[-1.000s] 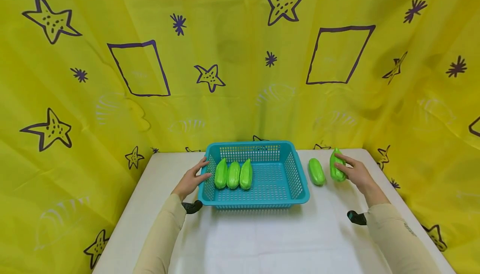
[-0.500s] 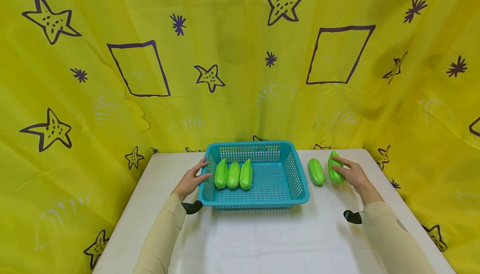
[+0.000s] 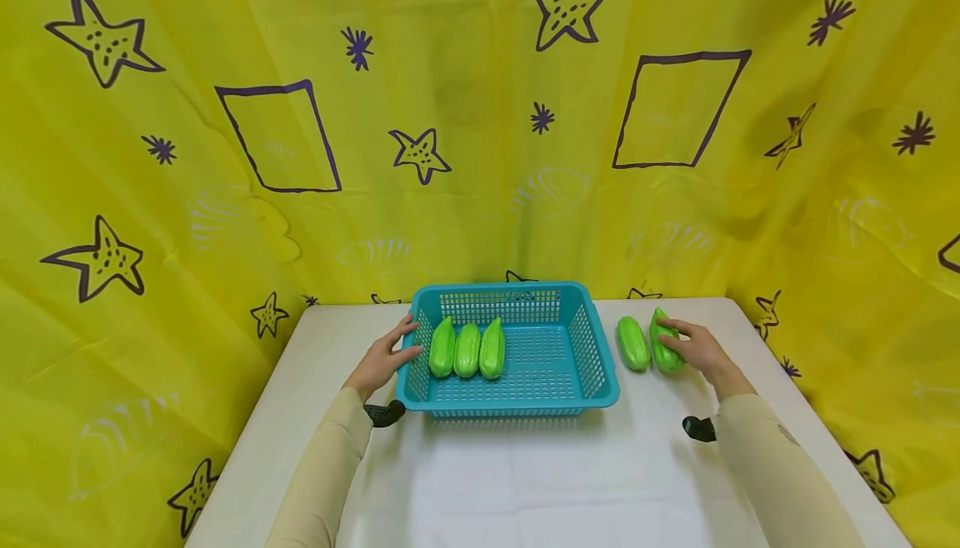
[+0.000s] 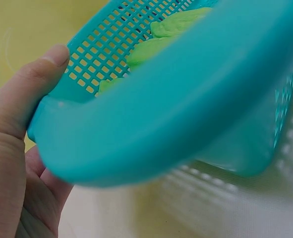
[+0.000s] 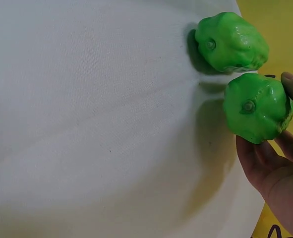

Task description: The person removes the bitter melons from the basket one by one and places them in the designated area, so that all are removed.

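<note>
As the left hand (image 3: 381,363) grips one teal basket (image 3: 517,406) at nine o'clock, three green gourds (image 3: 467,351) sit inside, toward nine; out at three o'clock, the right hand (image 3: 702,350) pinches a fourth gourd (image 5: 258,106), shifted leftward, now just beside the fifth gourd (image 3: 633,344).

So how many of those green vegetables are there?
5: three vegetables side by side in the teal basket, one vegetable beside it on the white table, another held by the right hand.

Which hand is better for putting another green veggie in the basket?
Probably the right hand: it holds a veggie to the right of the basket, while the left hand grips the basket's left rim.
</note>
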A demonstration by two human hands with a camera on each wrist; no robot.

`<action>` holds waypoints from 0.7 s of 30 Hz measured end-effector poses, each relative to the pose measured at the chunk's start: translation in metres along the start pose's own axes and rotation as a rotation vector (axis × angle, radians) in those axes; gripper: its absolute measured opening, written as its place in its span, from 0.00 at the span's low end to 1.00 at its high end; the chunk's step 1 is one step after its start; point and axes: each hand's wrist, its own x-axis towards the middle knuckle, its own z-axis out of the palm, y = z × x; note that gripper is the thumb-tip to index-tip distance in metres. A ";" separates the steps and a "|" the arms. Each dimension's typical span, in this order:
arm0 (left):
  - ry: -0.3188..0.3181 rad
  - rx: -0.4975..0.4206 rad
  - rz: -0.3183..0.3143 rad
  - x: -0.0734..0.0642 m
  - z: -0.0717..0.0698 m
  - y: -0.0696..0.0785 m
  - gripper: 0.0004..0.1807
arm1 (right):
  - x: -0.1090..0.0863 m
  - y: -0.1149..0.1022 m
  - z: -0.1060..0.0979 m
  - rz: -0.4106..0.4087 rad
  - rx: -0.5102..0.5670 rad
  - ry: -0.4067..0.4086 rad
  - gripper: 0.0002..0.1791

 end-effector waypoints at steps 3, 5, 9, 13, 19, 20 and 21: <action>-0.001 0.006 -0.001 0.000 0.000 0.000 0.36 | 0.002 -0.001 0.002 0.007 -0.003 -0.008 0.32; -0.002 0.008 -0.001 0.000 0.000 0.000 0.36 | 0.003 0.000 0.003 0.015 -0.003 -0.014 0.31; 0.000 0.006 0.000 0.000 0.000 0.001 0.36 | 0.006 0.000 0.004 0.025 -0.010 -0.020 0.31; 0.002 0.004 -0.003 0.000 0.000 0.001 0.36 | 0.006 -0.001 0.006 0.035 -0.020 -0.025 0.30; 0.000 0.008 -0.012 0.001 0.000 0.001 0.36 | 0.007 0.000 0.007 0.035 -0.031 -0.032 0.30; 0.001 0.007 -0.013 0.001 0.000 0.001 0.36 | 0.007 0.000 0.008 0.033 -0.035 -0.031 0.29; 0.000 0.008 -0.013 0.001 0.000 0.000 0.36 | 0.008 0.001 0.008 0.032 -0.037 -0.029 0.29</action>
